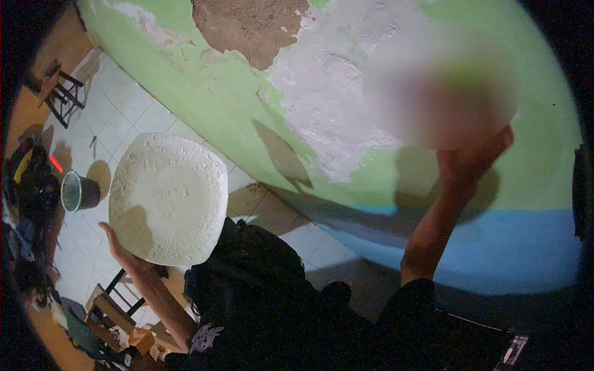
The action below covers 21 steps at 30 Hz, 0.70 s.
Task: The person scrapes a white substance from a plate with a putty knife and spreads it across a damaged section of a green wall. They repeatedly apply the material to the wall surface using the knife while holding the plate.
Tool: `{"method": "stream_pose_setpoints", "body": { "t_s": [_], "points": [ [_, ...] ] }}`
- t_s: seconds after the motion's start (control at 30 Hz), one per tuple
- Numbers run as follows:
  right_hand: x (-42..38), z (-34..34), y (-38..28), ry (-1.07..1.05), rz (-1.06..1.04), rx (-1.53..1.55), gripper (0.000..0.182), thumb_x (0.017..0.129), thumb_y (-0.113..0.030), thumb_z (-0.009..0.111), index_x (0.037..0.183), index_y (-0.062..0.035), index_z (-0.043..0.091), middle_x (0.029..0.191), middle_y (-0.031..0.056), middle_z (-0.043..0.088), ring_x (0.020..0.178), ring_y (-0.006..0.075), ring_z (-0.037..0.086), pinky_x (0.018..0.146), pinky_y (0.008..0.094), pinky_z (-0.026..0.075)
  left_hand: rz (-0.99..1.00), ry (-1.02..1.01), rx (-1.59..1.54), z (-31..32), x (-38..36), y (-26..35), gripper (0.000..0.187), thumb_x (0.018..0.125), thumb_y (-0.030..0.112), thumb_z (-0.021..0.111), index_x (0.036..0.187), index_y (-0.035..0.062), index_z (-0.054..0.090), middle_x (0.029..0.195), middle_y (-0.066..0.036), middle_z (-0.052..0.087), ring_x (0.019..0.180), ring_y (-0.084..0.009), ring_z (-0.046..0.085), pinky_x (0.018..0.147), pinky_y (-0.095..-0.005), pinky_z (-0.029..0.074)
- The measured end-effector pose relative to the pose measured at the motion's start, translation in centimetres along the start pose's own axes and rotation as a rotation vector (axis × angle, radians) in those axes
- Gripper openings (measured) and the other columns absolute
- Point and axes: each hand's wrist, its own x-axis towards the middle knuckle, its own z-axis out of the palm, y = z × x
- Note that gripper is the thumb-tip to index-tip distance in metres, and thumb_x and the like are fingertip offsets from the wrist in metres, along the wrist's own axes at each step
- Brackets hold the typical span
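My left hand supports a white squarish plate from below, with its thumb apart at the lower left rim. Streaks and lumps of white paste cover the plate's surface. My right hand is raised against the green wall; a round blurred patch hides its fingers and whatever they may hold. Left of that blur, a rough layer of whitish plaster is spread on the wall. Above it, a patch of bare brown wall shows where the paint and plaster are gone.
A small wooden stool and a bucket stand on the white tiled floor. Dark piled items lie at the far left. Wooden furniture is below my left arm. The wall's lower band is blue.
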Motion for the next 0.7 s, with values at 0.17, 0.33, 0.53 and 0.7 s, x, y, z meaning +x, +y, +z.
{"method": "stream_pose_setpoints", "body": {
  "t_s": [0.17, 0.33, 0.53, 0.7],
  "points": [
    [-0.3, 0.2, -1.8, -0.067, 0.091, 0.059, 0.052, 0.078, -0.001, 0.075, 0.126, -0.0065, 0.058, 0.109, 0.0131, 0.068, 0.087, 0.0167, 0.067, 0.073, 0.0289, 0.057, -0.038, -0.037, -0.038, 0.2, -0.2, 0.1, 0.069, 0.097, 0.056, 0.040, 0.132, -0.0036, 0.047, 0.125, -0.018, 0.057, 0.112, -0.0290, 0.057, 0.095, -0.0422, 0.046],
    [0.2, 2.6, -0.9, -0.149, -0.140, -0.217, 0.052, 0.078, -0.009, 0.078, 0.126, -0.0075, 0.058, 0.111, 0.0120, 0.068, 0.082, 0.0147, 0.068, 0.070, 0.0288, 0.056, -0.039, 0.014, 0.006, 0.8, -0.3, 0.1, 0.070, 0.097, 0.055, 0.040, 0.132, -0.0046, 0.047, 0.123, -0.018, 0.058, 0.110, -0.0287, 0.058, 0.096, -0.0408, 0.045],
    [0.5, 2.5, -0.5, -0.051, -0.127, -0.061, 0.052, 0.078, -0.008, 0.078, 0.126, -0.0068, 0.058, 0.106, 0.0101, 0.069, 0.079, 0.0156, 0.068, 0.070, 0.0278, 0.055, -0.029, 0.120, 0.043, 1.2, -0.3, 0.1, 0.068, 0.098, 0.054, 0.039, 0.131, -0.0046, 0.048, 0.121, -0.018, 0.059, 0.108, -0.0276, 0.058, 0.095, -0.0398, 0.046],
    [0.5, 4.3, -1.0, -0.293, -0.047, -0.145, 0.052, 0.079, -0.009, 0.077, 0.127, -0.0081, 0.058, 0.101, 0.0096, 0.070, 0.078, 0.0156, 0.068, 0.069, 0.0283, 0.056, -0.025, 0.060, 0.016, 1.0, -0.1, 0.0, 0.069, 0.098, 0.055, 0.039, 0.131, -0.0048, 0.048, 0.121, -0.018, 0.059, 0.108, -0.0279, 0.058, 0.095, -0.0403, 0.045]
  ]
}}
